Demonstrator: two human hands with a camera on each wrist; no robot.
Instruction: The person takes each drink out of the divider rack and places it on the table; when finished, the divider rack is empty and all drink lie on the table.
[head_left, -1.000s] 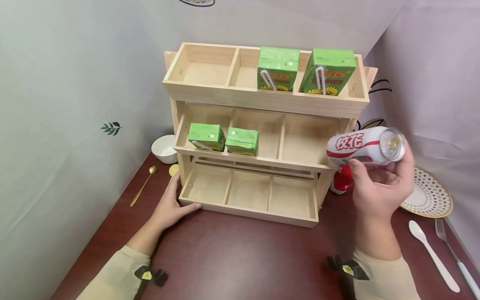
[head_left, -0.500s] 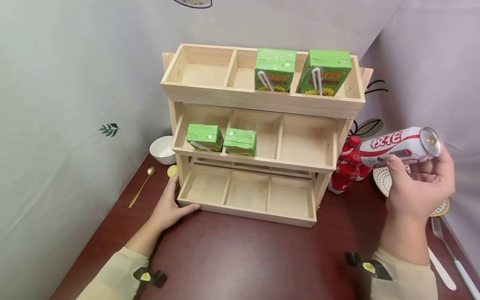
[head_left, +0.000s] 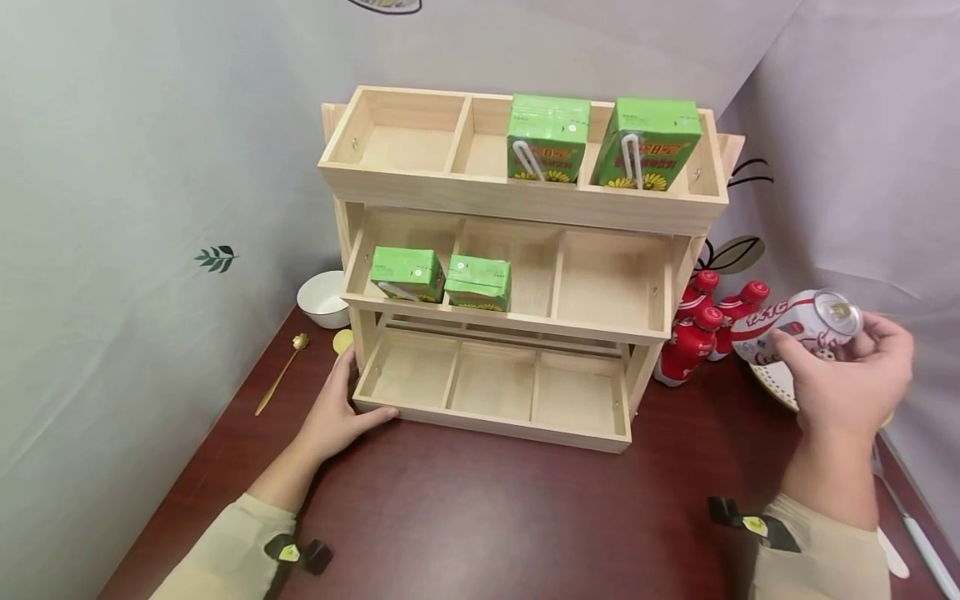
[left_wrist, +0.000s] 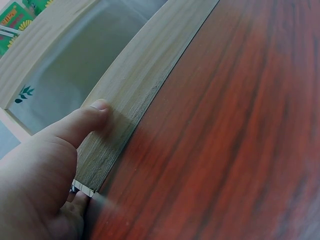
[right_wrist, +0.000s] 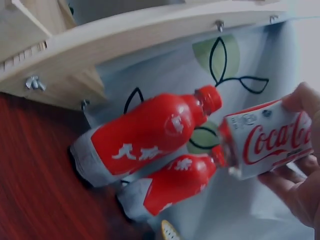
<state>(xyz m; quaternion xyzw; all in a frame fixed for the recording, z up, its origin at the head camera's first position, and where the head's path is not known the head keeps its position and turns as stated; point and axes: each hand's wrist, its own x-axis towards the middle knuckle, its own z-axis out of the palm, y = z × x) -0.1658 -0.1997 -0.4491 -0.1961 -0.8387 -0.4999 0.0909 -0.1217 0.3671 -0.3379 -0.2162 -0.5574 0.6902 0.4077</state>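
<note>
A white and red Coca-Cola can [head_left: 795, 327] is in my right hand [head_left: 851, 383], held between thumb and fingers. It tilts with its top toward the right, raised beside three red-wrapped bottles [head_left: 686, 346]. The right wrist view shows the can [right_wrist: 272, 140] close to the red bottle caps [right_wrist: 207, 99]; whether they touch I cannot tell. My left hand [head_left: 330, 421] grips the lower left corner of a three-tier wooden rack [head_left: 487, 425]. Its thumb [left_wrist: 92, 117] lies on the front board, while the other fingers go round the end, partly hidden.
Green drink cartons [head_left: 551, 137] stand in the top and middle tiers. At left are a white bowl [head_left: 324, 300], a gold spoon [head_left: 279, 379] and a yellow round item [head_left: 342, 342]. A dotted plate [head_left: 776, 382] and a fork [head_left: 930, 550] lie at right, partly covered by my arm.
My right hand has carried the can rightward from in front of the rack's right end, then slightly lower, toward the red bottles. The left hand keeps its hold on the rack.
</note>
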